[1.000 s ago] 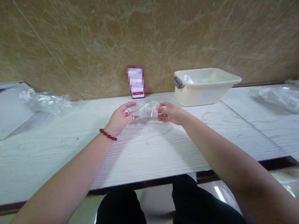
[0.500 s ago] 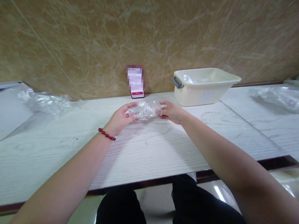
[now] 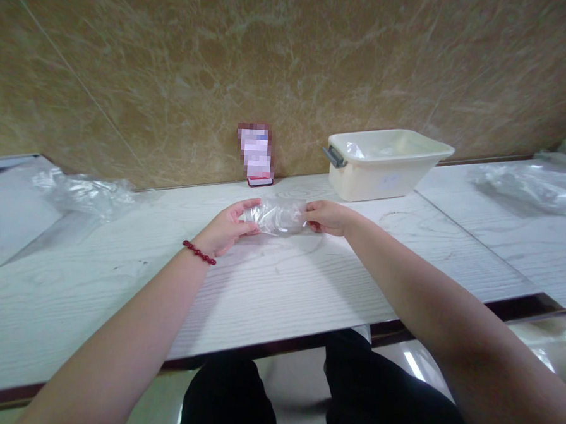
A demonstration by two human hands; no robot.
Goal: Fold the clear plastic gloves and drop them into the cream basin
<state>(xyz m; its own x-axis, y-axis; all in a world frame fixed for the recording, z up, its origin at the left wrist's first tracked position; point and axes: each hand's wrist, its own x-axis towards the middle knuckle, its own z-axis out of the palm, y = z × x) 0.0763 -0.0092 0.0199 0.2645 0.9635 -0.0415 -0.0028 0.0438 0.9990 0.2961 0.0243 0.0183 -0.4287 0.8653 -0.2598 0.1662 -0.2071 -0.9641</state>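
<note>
Between my two hands is a crumpled clear plastic bag (image 3: 281,216), held low over the white wood-grain table (image 3: 279,288). My left hand (image 3: 232,227) grips its left end between thumb and fingers; a dark red bead bracelet (image 3: 199,252) circles that wrist. At the other end, my right hand (image 3: 324,217) pinches the bag's edge with its fingertips. What the bag contains, if anything, cannot be made out.
A phone (image 3: 257,157) leans on the marble wall. Right of it stands a cream bin (image 3: 374,180) with a grey handle and clear plastic inside. More clear plastic lies at the left (image 3: 94,196) and the far right (image 3: 531,187).
The bag looks flatter and slightly lower, stretched between my hands. The fingers of my right hand have drawn closer together on its edge.
</note>
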